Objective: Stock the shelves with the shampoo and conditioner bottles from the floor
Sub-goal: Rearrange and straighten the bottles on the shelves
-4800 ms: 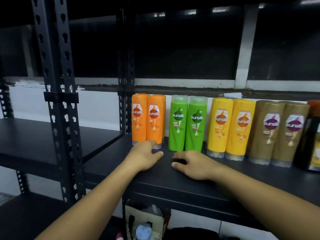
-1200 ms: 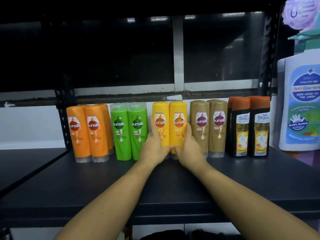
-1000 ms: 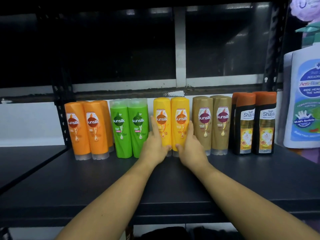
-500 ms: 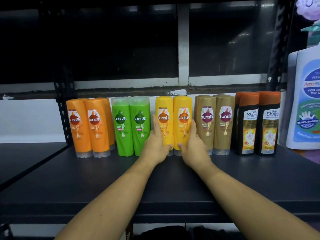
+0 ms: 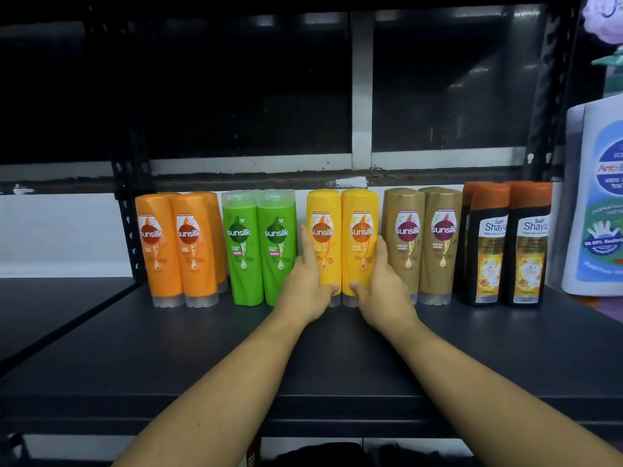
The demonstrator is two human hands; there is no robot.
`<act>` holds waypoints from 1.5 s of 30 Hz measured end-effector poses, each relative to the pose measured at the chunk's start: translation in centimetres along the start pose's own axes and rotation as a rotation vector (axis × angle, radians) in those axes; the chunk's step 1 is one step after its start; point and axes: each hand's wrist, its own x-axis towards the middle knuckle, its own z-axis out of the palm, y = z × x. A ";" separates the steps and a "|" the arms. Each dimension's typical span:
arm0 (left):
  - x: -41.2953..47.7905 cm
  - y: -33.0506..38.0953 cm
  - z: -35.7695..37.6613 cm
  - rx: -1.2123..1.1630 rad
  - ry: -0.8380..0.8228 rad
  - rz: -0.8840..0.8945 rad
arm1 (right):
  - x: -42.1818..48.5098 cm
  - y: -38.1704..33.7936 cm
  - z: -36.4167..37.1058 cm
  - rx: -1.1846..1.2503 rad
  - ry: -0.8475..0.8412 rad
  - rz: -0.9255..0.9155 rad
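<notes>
- Brackets a pair of bottles with both hands: left hand (image 5: 308, 284) against the left side of the left yellow Sunsilk bottle (image 5: 324, 210), right hand (image 5: 382, 284) against the right side of the right yellow Sunsilk bottle (image 5: 360, 210).
- Lays the left fingers (image 5: 307, 244) straight and flat up that bottle's outer side, thumb across the low front.
- Mirrors this with the right fingers (image 5: 381, 251). Not curled shut and not wrapped round: pressing rather than lifting, by the look of it.
- Finds both yellow bottles upright on the black shelf (image 5: 303, 358), long axes vertical, standing on their clear caps and touching each other.
- Places them in the far row, between the green Sunsilk bottles (image 5: 259, 251) on the left and the brown Sunsilk bottles (image 5: 423, 251) on the right.
- Slots the fingers into the narrow gaps on either side, left ones just beside the green pair, right ones just beside the brown pair.
- Turns on this: bottles caught between the two palms, straight ahead and farther than the wrists. Any squeeze would act left to right across the pair, and any push would send it back towards the wall.
- Favours neither arm: both equally near, one bottle each.
- Reads as squaring up the pair, judged from the flat hands.
- Risks tipping such tall bottles on small caps if pushed high, or nudging the neighbours if slid sideways.
</notes>
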 end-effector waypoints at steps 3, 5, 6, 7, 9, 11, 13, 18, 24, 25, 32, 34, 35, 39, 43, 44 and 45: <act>-0.1 0.2 0.0 0.005 0.000 -0.007 | -0.1 -0.1 0.0 -0.005 0.003 -0.005; -0.1 0.3 0.0 0.013 -0.005 -0.019 | -0.1 -0.1 0.0 -0.001 0.005 -0.007; -0.2 0.4 0.0 0.014 -0.006 -0.027 | -0.1 -0.1 0.0 0.001 0.003 -0.004; -0.2 0.4 0.0 0.015 -0.007 -0.033 | -0.1 -0.1 0.0 0.003 0.001 -0.003; -0.2 0.6 0.0 0.021 -0.010 -0.045 | -0.2 -0.1 0.0 0.009 0.005 -0.011; -0.3 0.8 0.0 0.034 -0.012 -0.057 | -0.2 -0.1 0.0 0.018 0.013 -0.021; -0.3 0.9 0.0 0.039 -0.016 -0.062 | -0.2 -0.1 0.1 0.014 0.015 -0.020; -0.3 0.9 -0.1 0.036 -0.022 -0.065 | -0.1 -0.1 0.1 0.007 0.016 -0.015; -0.3 0.9 -0.1 0.044 -0.025 -0.067 | -0.1 0.0 0.2 0.001 0.030 -0.016; -0.3 0.9 -0.1 0.041 -0.024 -0.064 | 0.0 0.0 0.3 0.002 0.036 -0.022; -0.3 0.8 -0.1 0.040 -0.007 -0.041 | 0.0 0.1 0.4 -0.020 0.056 -0.033; -0.3 0.9 -0.2 0.049 -0.003 -0.052 | 0.0 0.1 0.3 -0.028 0.055 -0.036; -0.3 0.9 -0.2 0.053 -0.004 -0.056 | 0.0 0.1 0.3 -0.031 0.056 -0.037; -0.5 1.1 -0.2 0.069 -0.013 -0.062 | 0.0 0.1 0.4 -0.031 0.064 -0.039; -0.5 1.2 -0.2 0.108 -0.022 -0.073 | -0.1 0.0 0.3 -0.040 0.055 -0.039; -0.6 1.2 -0.3 0.115 -0.027 -0.078 | -0.2 -0.1 0.2 -0.045 0.050 -0.036; -0.7 1.2 -0.4 0.124 -0.035 -0.084 | -0.3 -0.1 0.1 -0.055 0.046 -0.038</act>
